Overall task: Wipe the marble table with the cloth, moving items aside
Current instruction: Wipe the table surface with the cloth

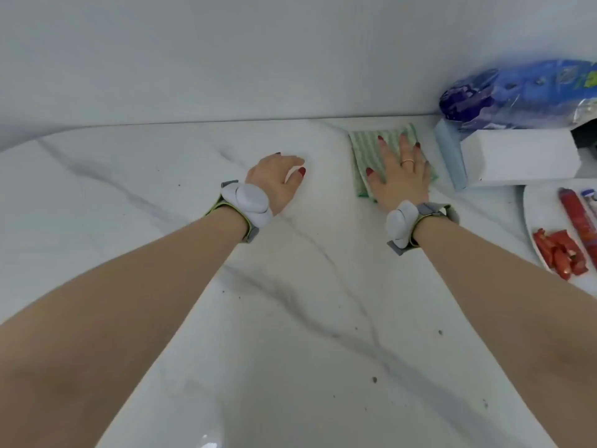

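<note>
A green and white striped cloth [365,147] lies folded on the white marble table [290,302] near the back wall, right of centre. My right hand [402,176] presses flat on it with straight, spread fingers. My left hand [276,179] rests on the bare marble to the left of the cloth, its fingers curled under and holding nothing that I can see. Small dark crumbs dot the marble in the foreground.
A white box [520,156] with a light blue end lies just right of the cloth. Behind it sits a blue plastic package [517,95]. A white plate [542,215] with red food pieces [559,253] sits at the right edge. A white wall bounds the back.
</note>
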Motion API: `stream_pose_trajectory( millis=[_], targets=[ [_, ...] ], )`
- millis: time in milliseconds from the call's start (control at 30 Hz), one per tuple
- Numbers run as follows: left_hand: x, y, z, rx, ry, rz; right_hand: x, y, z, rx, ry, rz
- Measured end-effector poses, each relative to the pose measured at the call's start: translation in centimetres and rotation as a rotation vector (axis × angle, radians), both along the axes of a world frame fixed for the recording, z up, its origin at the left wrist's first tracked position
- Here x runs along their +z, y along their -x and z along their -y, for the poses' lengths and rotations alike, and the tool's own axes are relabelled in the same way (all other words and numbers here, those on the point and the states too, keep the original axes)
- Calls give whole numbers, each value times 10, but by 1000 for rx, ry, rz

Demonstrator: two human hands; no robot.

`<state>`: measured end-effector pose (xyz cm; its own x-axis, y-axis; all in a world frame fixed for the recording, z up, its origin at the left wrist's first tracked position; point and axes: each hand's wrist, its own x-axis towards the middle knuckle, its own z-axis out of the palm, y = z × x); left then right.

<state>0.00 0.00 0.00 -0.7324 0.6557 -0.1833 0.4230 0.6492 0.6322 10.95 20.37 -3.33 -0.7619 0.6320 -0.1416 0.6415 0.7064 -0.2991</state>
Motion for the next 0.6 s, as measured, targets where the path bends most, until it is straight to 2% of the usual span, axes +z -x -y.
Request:
stream_pose_trajectory(
  millis=[67, 233, 467, 600],
  targets=[
    [-7, 8, -8, -10, 42, -28, -9, 9, -12, 56, -139, 64],
    [-17, 10, -13, -62, 88, -71, -20, 22, -28, 129, -116, 286],
    [-29, 15, -9, -35, 110, -171, -24, 63, -19, 4, -121, 248],
    [-32, 19, 8, -19, 102, -237, -31, 72, 13, 65, -153, 175]
  ],
)
